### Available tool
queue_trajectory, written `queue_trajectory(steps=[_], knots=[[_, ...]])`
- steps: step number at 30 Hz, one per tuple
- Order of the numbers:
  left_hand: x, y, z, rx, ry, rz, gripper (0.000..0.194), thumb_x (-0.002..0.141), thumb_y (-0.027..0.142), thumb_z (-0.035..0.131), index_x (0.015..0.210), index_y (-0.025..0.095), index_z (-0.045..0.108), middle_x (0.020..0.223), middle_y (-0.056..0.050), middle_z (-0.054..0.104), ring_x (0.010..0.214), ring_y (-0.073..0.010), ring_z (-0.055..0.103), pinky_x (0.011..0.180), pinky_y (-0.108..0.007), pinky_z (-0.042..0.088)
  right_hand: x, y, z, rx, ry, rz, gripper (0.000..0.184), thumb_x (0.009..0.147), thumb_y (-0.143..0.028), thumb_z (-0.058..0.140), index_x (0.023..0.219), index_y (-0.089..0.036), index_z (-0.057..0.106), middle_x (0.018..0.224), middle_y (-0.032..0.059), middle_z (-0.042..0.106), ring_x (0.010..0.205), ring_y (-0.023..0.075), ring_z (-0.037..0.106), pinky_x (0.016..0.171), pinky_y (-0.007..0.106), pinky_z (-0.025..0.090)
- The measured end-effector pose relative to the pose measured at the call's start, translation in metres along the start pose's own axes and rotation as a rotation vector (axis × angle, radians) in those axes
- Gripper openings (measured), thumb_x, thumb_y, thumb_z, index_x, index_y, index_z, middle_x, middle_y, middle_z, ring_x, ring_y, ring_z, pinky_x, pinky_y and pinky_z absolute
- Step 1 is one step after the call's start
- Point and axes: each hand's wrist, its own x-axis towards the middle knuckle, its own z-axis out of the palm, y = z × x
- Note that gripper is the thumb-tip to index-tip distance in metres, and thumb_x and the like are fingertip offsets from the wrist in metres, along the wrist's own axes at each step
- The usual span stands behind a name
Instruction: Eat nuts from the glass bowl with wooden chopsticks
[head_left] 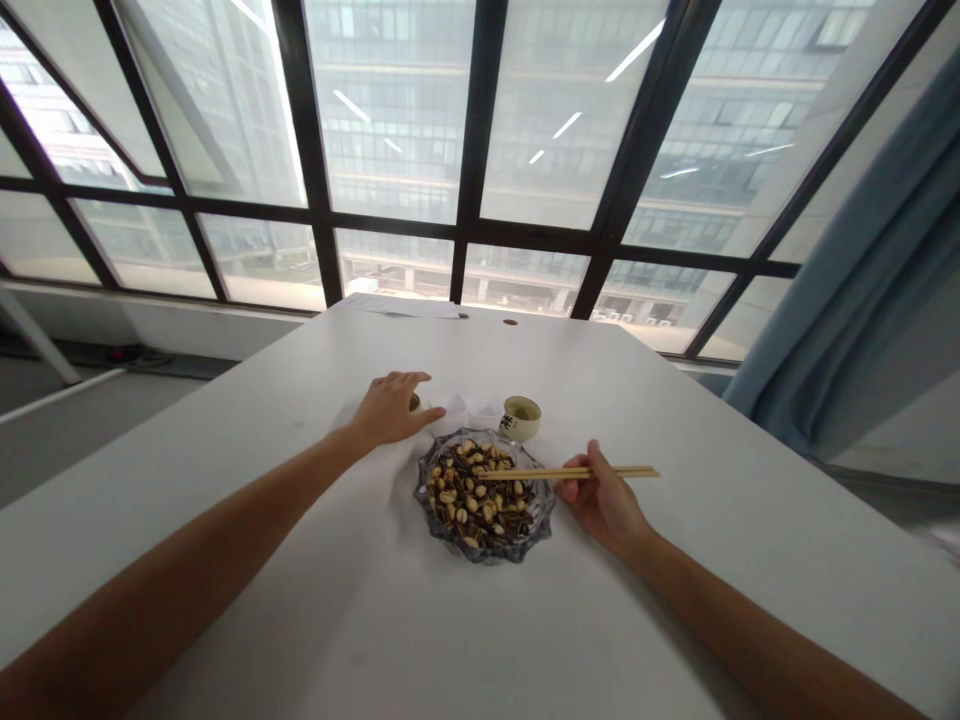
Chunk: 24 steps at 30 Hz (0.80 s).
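My right hand (604,500) grips a pair of wooden chopsticks (555,472), whose tips reach over a scalloped glass bowl (541,530). A mix of pale nuts and dark, thin pieces (480,497) fills the bowl. Beyond its left rim, my left hand (391,408) is spread, thumb apart from the fingers. A small greenish cup (414,402) shows in the gap of that hand, mostly hidden; whether skin touches it I cannot tell. Behind the bowl's right side stands a cream cup (521,418) with dark lettering and a green inside.
Two small clear dishes (485,411) sit between the cups. White paper (405,306) and two dark round spots (510,322) are at the far end of the white table (300,580). Dark-framed windows stand beyond, and a blue curtain (847,260) hangs at right.
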Motion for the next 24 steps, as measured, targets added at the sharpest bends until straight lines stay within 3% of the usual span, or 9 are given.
queue_trajectory(steps=[3,7,10,13,16,20,24], knots=[[0.013,0.012,-0.002,0.023,-0.158,0.061,0.071,0.085,0.060,0.059,0.140,0.018,0.048,0.142,-0.014,0.057,0.131,-0.0334,0.052,0.112,-0.050,0.035,0.000,-0.001,0.001,-0.025,-0.031,0.015,0.051,0.064,-0.066,0.084,0.060,-0.017,0.069,0.042,-0.0003,0.054,0.045,0.0129,0.052,0.052,0.025,0.047],[0.026,0.019,-0.002,-0.013,-0.311,0.141,0.066,0.084,0.051,0.063,0.140,0.021,0.047,0.137,-0.012,0.062,0.125,-0.0321,0.058,0.112,-0.051,0.035,-0.001,-0.001,0.002,-0.056,-0.026,0.002,0.051,0.064,-0.066,0.083,0.060,-0.018,0.069,0.042,-0.0001,0.053,0.046,0.0140,0.052,0.055,0.027,0.049],[0.029,0.017,-0.001,-0.044,-0.227,0.265,0.064,0.078,0.040,0.070,0.136,0.023,0.050,0.137,-0.010,0.061,0.125,-0.0311,0.058,0.110,-0.047,0.037,-0.003,0.001,0.006,-0.078,0.049,-0.100,0.052,0.064,-0.070,0.081,0.062,-0.019,0.070,0.046,0.0004,0.056,0.049,0.0148,0.054,0.055,0.028,0.049],[0.028,0.011,0.000,-0.021,-0.155,0.357,0.065,0.076,0.032,0.074,0.136,0.025,0.050,0.136,-0.009,0.062,0.123,-0.0303,0.058,0.108,-0.045,0.038,-0.007,0.004,0.010,-0.146,0.158,-0.297,0.056,0.066,-0.076,0.075,0.064,-0.020,0.071,0.050,0.0019,0.060,0.052,0.0161,0.056,0.056,0.030,0.049],[0.028,0.006,0.001,0.016,-0.134,0.401,0.066,0.075,0.027,0.075,0.136,0.026,0.050,0.133,-0.009,0.063,0.120,-0.0301,0.058,0.106,-0.045,0.038,-0.015,0.004,0.012,-0.304,0.183,-0.475,0.056,0.074,-0.076,0.068,0.068,-0.021,0.073,0.055,0.0040,0.064,0.057,0.0188,0.060,0.062,0.033,0.051],[0.027,0.006,0.000,0.075,-0.142,0.421,0.067,0.073,0.026,0.077,0.135,0.026,0.050,0.131,-0.009,0.063,0.119,-0.0311,0.058,0.106,-0.046,0.038,-0.027,0.001,0.010,-0.543,0.054,-0.684,0.047,0.082,-0.069,0.065,0.077,-0.024,0.077,0.063,0.0056,0.068,0.064,0.0213,0.062,0.066,0.035,0.049],[0.024,0.007,0.000,0.059,-0.155,0.387,0.068,0.075,0.029,0.075,0.137,0.023,0.049,0.133,-0.011,0.061,0.120,-0.0312,0.057,0.106,-0.045,0.040,-0.032,0.000,0.011,-0.621,-0.137,-0.808,0.043,0.086,-0.065,0.063,0.082,-0.026,0.079,0.066,0.0064,0.069,0.065,0.0223,0.063,0.064,0.036,0.049]])
